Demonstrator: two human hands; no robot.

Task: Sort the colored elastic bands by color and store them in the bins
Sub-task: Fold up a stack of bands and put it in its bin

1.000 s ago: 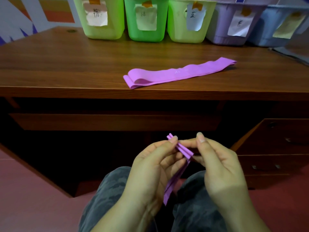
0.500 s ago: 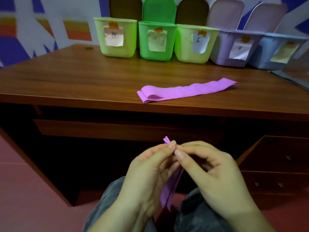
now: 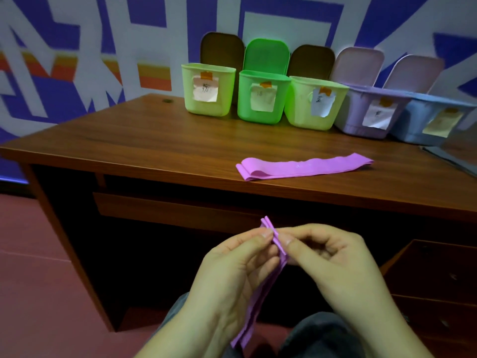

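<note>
Over my lap, below the desk edge, my left hand and my right hand both pinch the top of a folded purple elastic band, whose loose end hangs down between my palms. A second purple band lies folded flat on the wooden desk near its front edge. Along the back of the desk stand open labelled bins: a light green bin, a bright green bin, another light green bin, a purple bin and a blue bin.
A grey flat object lies at the desk's right edge. Under the desk top runs a keyboard shelf, with a drawer unit at the right. My knees in grey trousers are below my hands. A painted wall is behind the bins.
The view has tilted up, so the bins' raised lids and the wall now show. My right fingers have closed in on the band's top beside my left fingertips.
</note>
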